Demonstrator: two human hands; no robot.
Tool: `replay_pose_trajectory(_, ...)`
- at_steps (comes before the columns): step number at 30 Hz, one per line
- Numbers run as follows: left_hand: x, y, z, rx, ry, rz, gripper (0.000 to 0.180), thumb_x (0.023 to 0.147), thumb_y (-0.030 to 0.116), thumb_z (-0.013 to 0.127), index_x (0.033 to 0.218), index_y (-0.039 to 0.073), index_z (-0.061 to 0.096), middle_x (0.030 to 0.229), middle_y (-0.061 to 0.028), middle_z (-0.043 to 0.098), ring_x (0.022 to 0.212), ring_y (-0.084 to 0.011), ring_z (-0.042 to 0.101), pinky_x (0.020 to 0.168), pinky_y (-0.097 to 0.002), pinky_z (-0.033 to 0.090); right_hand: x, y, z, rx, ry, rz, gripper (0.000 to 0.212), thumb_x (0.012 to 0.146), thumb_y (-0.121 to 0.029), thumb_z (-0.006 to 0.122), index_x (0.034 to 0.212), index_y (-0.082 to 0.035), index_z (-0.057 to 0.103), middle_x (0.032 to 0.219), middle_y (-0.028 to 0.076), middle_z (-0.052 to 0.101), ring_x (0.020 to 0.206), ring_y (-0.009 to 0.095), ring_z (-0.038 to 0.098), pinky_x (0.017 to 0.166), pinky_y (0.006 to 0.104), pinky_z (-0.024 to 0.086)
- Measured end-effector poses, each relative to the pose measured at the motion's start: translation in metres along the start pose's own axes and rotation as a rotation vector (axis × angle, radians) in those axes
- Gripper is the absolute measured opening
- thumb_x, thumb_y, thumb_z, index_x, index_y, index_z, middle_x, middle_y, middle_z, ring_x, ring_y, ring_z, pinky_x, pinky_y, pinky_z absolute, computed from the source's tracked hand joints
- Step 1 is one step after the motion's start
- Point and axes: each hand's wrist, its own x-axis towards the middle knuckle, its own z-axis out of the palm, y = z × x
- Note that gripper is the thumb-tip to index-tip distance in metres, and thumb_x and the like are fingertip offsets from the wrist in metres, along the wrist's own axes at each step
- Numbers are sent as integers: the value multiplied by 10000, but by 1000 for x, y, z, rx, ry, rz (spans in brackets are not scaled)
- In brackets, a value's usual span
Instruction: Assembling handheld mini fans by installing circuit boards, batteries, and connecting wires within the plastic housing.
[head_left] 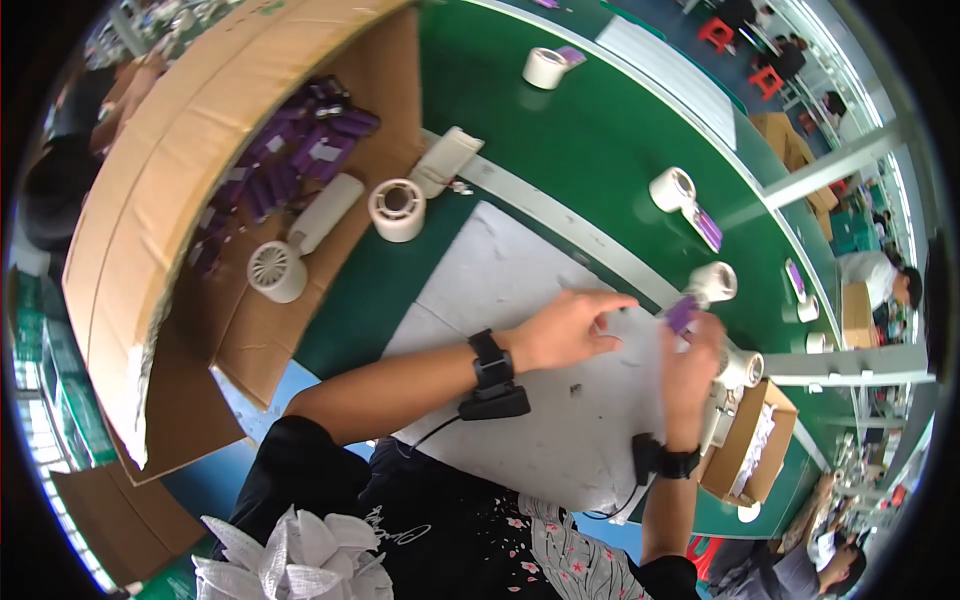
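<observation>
Over the white sheet (pixel 510 400) my left hand (pixel 565 330) is held with fingers stretched and thumb apart, and nothing is in it. To the right, my right hand (pixel 695 358), smeared by motion, grips the purple part of a small fan (pixel 714 282) with a round white head. Its fingertips are partly hidden. Just beyond that hand lies another white fan head (pixel 742 368). Left of the sheet, a white fan housing (pixel 397 210) with a round ring stands beside a white handle shell (pixel 447 160). Both hands wear black wrist straps.
A large cardboard box (pixel 250 340) on the left holds many purple battery packs (pixel 310 145); a white fan (pixel 277 270) rests at its edge. More fan units (pixel 673 188) sit on the green belt (pixel 590 130). A small carton (pixel 775 440) stands right. Other people work in the background.
</observation>
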Motion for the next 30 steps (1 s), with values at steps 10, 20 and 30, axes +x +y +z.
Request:
replay_pose_trajectory(10,2,4,-9,63,207,135,335,801,47,699,1130,58,635,1071,-132,636,836,-228,641,717,-333,547,-33,-22,-7,480,-241,68,215,811,-46,688,1016,-13,633,924,68,608,657,153,547,595,255,454)
replay_pose_trajectory(20,-56,92,-150,837,592,181,303,819,118,698,1113,48,666,1071,-130,667,985,-263,622,843,-343,497,-42,-6,9,708,-188,29,72,836,-39,664,880,10,634,824,67,599,651,131,548,584,248,442)
replay_pose_trajectory(30,-222,37,-269,939,1199,-520,467,688,176,777,1090,-17,638,1064,-206,678,1027,-313,644,904,-376,492,-45,-3,8,807,-121,20,63,821,-31,670,860,-4,628,764,58,587,612,133,524,557,252,431)
